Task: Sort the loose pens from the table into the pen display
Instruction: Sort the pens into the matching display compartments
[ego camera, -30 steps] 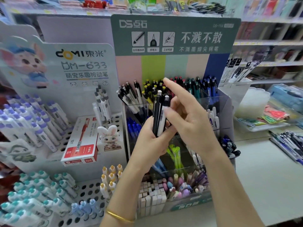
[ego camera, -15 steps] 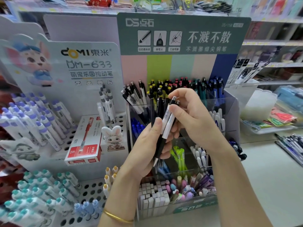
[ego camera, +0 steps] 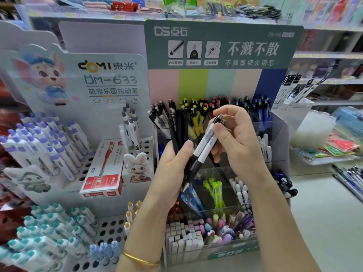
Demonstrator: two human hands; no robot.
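Observation:
My left hand (ego camera: pixel 172 173) grips a bundle of black pens (ego camera: pixel 179 132) upright in front of the pen display (ego camera: pixel 275 134). My right hand (ego camera: pixel 235 140) pinches two white-and-black click pens (ego camera: pixel 204 148) near their tops and holds them tilted, tips pointing down-left against my left palm. The display's clear top row holds several black, yellow, red, teal and blue pens (ego camera: pixel 261 108). Lower tiers hold blue, green and white pens.
A white DOMI stand (ego camera: pixel 110 81) with purple and teal pens stands at the left, with a red pen box (ego camera: pixel 102 171) and a rabbit figure (ego camera: pixel 137 167) on it. Loose pens (ego camera: pixel 351 177) lie on the table at far right beside a white tray (ego camera: pixel 318 160).
My right hand has pulled two white-and-black pens out of the bundle and tilted them to the right. The left hand kept the black pens.

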